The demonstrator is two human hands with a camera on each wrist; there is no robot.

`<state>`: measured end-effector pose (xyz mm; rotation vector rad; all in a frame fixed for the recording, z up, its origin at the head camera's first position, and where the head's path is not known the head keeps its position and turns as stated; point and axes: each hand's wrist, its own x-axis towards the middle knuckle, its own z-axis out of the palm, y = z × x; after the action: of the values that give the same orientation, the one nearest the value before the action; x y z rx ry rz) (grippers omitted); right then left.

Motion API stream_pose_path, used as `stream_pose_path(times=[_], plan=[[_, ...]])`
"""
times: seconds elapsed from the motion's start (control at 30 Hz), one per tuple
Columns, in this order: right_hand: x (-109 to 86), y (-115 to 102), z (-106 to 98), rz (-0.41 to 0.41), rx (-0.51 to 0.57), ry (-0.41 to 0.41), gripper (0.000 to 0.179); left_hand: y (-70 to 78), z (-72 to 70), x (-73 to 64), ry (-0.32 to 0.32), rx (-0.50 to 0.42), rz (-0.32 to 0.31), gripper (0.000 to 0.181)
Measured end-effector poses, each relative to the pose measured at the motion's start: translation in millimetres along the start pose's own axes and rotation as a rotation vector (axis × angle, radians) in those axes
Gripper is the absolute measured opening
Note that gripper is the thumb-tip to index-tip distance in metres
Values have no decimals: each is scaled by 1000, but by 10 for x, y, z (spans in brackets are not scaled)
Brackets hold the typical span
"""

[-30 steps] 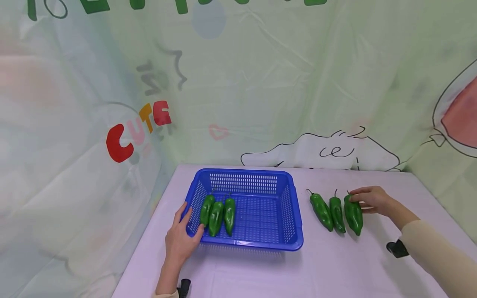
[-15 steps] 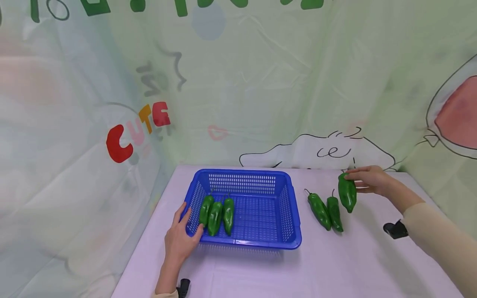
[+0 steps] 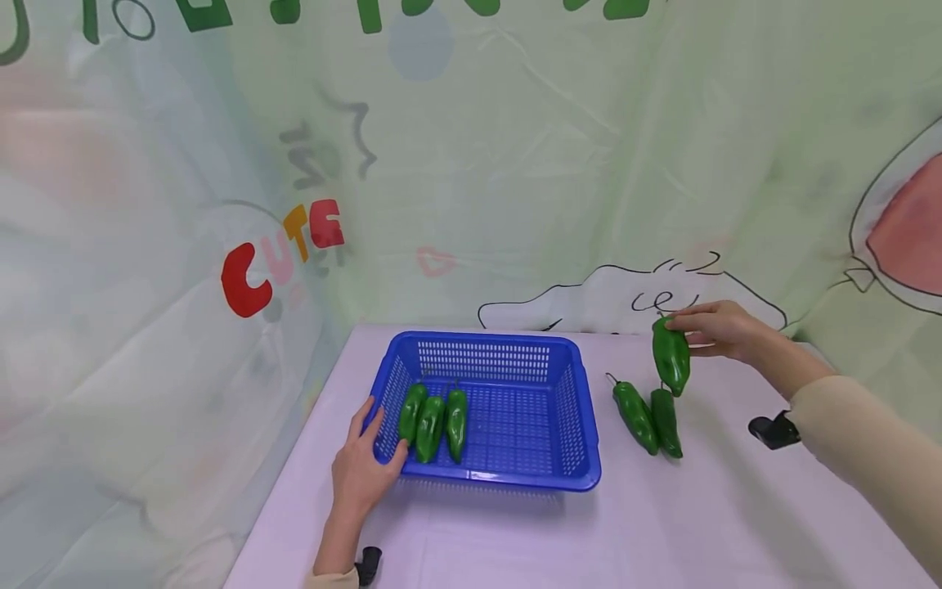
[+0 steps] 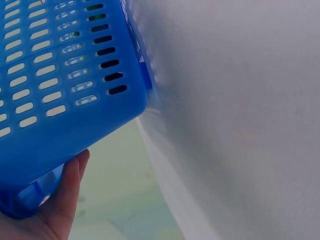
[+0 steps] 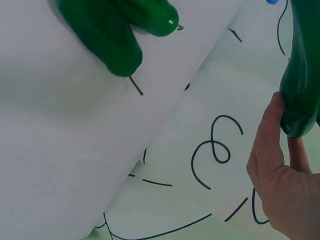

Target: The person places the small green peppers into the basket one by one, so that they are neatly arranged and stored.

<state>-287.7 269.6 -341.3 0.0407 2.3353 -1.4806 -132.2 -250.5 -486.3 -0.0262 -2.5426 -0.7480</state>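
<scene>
Up off the table at the right, my right hand pinches a large green pepper near its stem end, and the pepper hangs tip down. In the right wrist view the thumb and fingers stand on either side of the pepper. Below it, two more green peppers lie side by side on the table. My left hand grips the near left corner of a blue plastic basket, thumb at the front rim. Three green peppers lie in the basket's left part.
The table has a pale lilac cover. Behind it and along the left hangs a printed cloth with letters and line drawings. The basket's mesh wall rises close by my left hand in the left wrist view.
My right hand has lifted the rightmost pepper from the table and carried it up and leftward, over the other two. My left hand and the basket have stayed in place.
</scene>
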Motion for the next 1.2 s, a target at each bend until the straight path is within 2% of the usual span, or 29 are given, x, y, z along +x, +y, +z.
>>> stream_pose_path(times=[0.2, 0.47, 0.63, 0.9, 1.2], plan=[[91, -82, 222, -21, 24, -34, 60, -3, -7, 3, -1, 8, -8, 64], [175, -413, 753, -75, 23, -80, 57, -5, -35, 14, -14, 12, -22, 65], [269, -535, 1043, -87, 57, -114, 54, 14, -24, 18, -15, 6, -19, 65], [396, -614, 1530, -99, 122, -164, 50, 27, 2, 13, 6, 0, -14, 65], [604, -557, 2146, -73, 175, -208, 43, 2, 17, 30, 8, 4, -3, 64]])
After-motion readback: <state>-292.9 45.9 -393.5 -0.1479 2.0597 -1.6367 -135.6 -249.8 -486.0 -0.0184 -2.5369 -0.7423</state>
